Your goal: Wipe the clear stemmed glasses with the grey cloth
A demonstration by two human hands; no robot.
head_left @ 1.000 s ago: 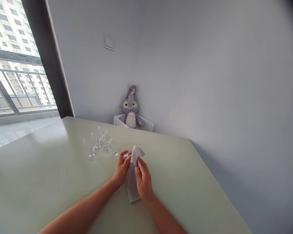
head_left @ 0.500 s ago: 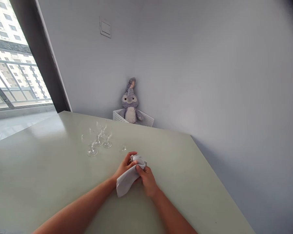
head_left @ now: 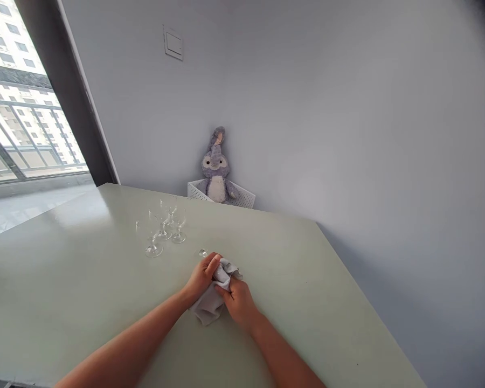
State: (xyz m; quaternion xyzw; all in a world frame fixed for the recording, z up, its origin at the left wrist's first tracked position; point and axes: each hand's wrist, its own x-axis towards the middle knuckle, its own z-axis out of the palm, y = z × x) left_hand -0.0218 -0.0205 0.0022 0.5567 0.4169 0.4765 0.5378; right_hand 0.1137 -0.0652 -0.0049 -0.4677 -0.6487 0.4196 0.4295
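Observation:
My left hand (head_left: 200, 279) is closed around a clear stemmed glass; its foot (head_left: 203, 252) pokes out beyond the fingers, while most of the bowl is hidden by cloth and hand. A pale grey cloth (head_left: 209, 308) is bunched at the glass's mouth and hangs down between my wrists. My right hand (head_left: 241, 303) grips this cloth, with its fingers pushed into the folds at the glass. Both hands meet just above the table. To their left, several clear stemmed glasses (head_left: 154, 250) stand upright in a group.
The pale green table (head_left: 283, 253) reaches to the walls at the back. Behind its far edge, a grey plush toy (head_left: 215, 178) sits in a white perforated basket (head_left: 244, 199). A window with a railing is at the left, and a light switch (head_left: 173, 43) is on the wall.
The cloth has been bunched up more around the glass, and its hanging end has changed shape. My left thumb has shifted up and left, and the glass has turned slightly.

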